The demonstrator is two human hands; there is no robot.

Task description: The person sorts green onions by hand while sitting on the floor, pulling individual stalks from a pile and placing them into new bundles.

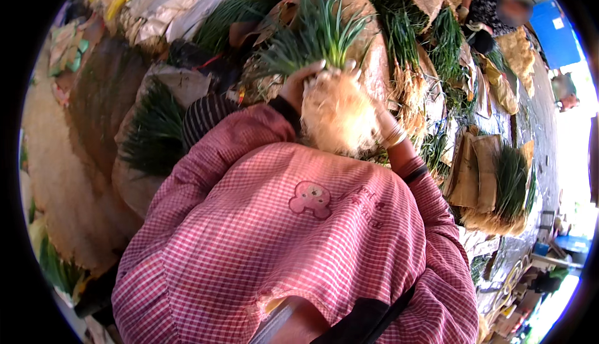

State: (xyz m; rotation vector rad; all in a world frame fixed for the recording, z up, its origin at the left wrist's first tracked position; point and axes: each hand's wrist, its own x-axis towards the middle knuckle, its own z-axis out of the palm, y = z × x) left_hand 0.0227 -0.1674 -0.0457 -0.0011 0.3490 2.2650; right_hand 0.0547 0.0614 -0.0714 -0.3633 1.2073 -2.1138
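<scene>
A thick bundle of grass-like green plants [323, 39] stands upright before my chest. Its pale, fibrous root mass [339, 110] faces me, with the leaves pointing away. From the left side, my left hand [298, 82] clasps the bundle where leaves meet roots. My right hand [384, 121] wraps round the other side, its palm partly hidden by the roots, and fingertips show near the leaf bases. Pale bands circle my right wrist. Behind the bundle leans a sheet of brown wrapping material [369, 49].
More plants with hanging roots [407, 72] lie to the right. A wrapped bundle [498, 185] stands farther right on the wet floor [538, 156]. At left are brown sacking [89, 156] and another leafy bundle [157, 128]. Another person [489, 11] bends over plants at upper right.
</scene>
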